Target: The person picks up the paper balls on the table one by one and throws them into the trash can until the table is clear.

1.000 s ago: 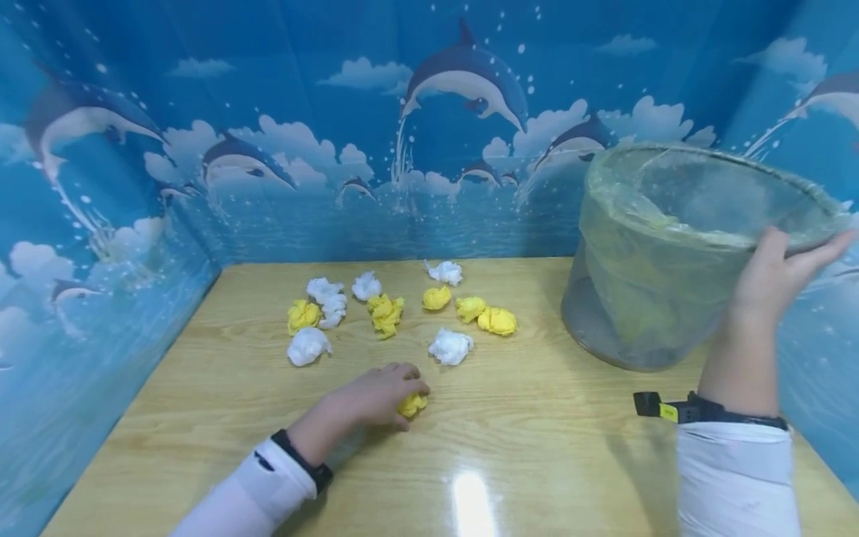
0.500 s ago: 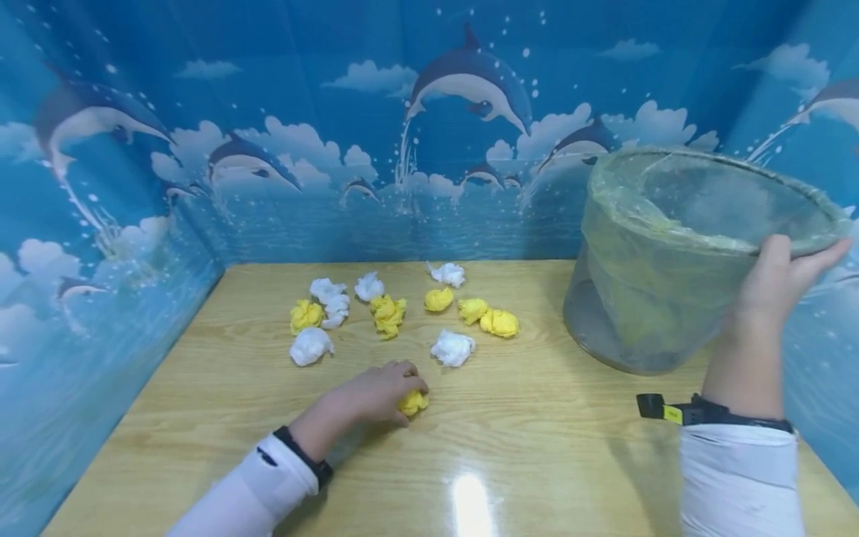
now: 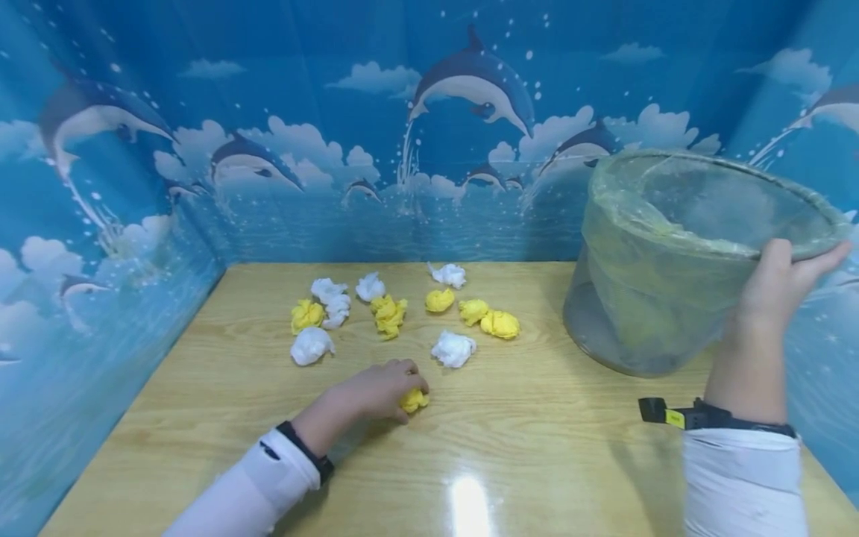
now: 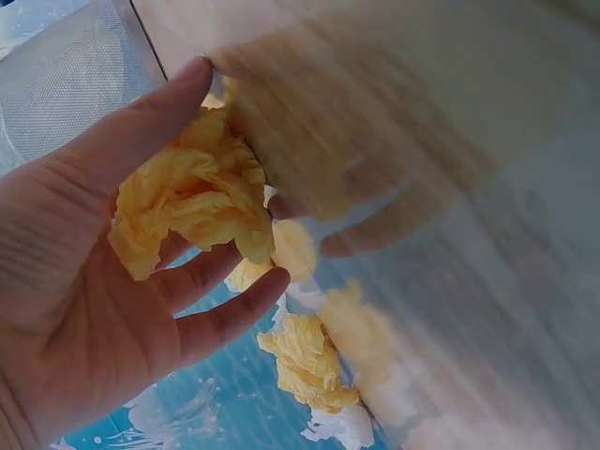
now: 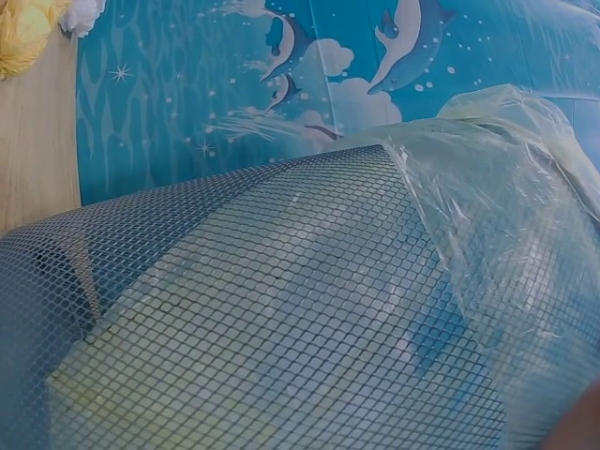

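My left hand [image 3: 379,390] lies on the wooden table [image 3: 523,462], its fingers curled round a crumpled yellow paper ball [image 3: 414,401]. The left wrist view shows that ball [image 4: 197,197] held between thumb and fingers [image 4: 220,323]. My right hand [image 3: 778,287] grips the rim of a mesh waste bin [image 3: 671,253] lined with a clear plastic bag [image 5: 506,234], tilted toward the left with its base on the table. In the right wrist view the bin's mesh wall [image 5: 262,309] fills the frame and the hand barely shows.
Several crumpled yellow balls [image 3: 498,324] and white paper balls [image 3: 452,348] lie scattered on the middle of the table beyond my left hand. Blue dolphin-print walls [image 3: 429,149] enclose the table at the back and both sides.
Almost nothing has moved. My left hand stays on the yellow ball and my right hand keeps the bin tilted; the view has shifted slightly.
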Available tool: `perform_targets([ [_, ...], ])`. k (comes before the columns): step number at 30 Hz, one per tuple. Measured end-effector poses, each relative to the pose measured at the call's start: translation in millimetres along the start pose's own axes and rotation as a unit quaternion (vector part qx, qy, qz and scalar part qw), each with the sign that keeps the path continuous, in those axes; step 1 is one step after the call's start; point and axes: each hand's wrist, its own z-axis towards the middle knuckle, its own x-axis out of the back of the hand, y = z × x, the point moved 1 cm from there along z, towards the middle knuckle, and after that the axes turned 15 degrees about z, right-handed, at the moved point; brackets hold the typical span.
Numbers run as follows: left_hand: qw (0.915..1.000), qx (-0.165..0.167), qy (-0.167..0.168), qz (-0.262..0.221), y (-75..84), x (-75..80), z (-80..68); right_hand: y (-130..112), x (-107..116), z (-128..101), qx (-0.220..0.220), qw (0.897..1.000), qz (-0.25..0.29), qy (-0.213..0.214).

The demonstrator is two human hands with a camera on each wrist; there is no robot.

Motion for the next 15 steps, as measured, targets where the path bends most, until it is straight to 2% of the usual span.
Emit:
perform_targets([
  [7,1.0000,-0.007,0.006,-0.001,-1.4,3.1,-0.2,-1.7,-0.8,0.2,0.001,1.000,-0.005,-0.008],
  [15,1.0000,-0.007,0.003,-0.003,-3.6,1.5,1.2,1.5,0.1,6.6,-0.047,0.997,-0.050,-0.023],
])
